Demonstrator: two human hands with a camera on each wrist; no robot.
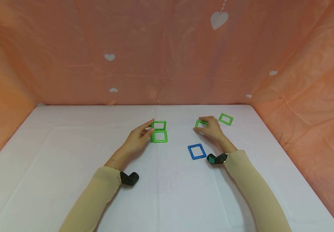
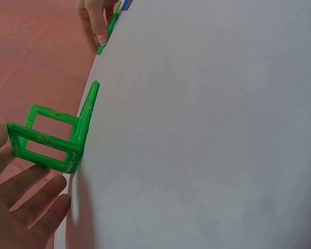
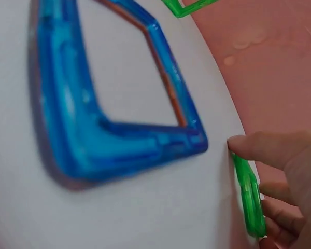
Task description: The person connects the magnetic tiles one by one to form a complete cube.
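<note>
Green see-through square frame tiles, which look like magnetic building tiles, are joined into an open boxy structure (image 1: 160,130) near the middle of the table. My left hand (image 1: 138,139) holds it at its left side, thumb and fingers on its edges. The left wrist view shows one tile of this structure (image 2: 45,137) standing up from the others. Farther right, my right hand (image 1: 212,129) pinches a single green square tile (image 3: 253,199) by its edges, down at the tabletop. The hand partly covers that tile in the head view.
A blue square tile (image 1: 190,152) lies flat on the table, nearer than the right hand. Another green square tile (image 1: 225,122) lies behind and to the right of that hand. The white-covered table (image 1: 161,199) meets orange cloth walls (image 1: 155,64) at the back and sides.
</note>
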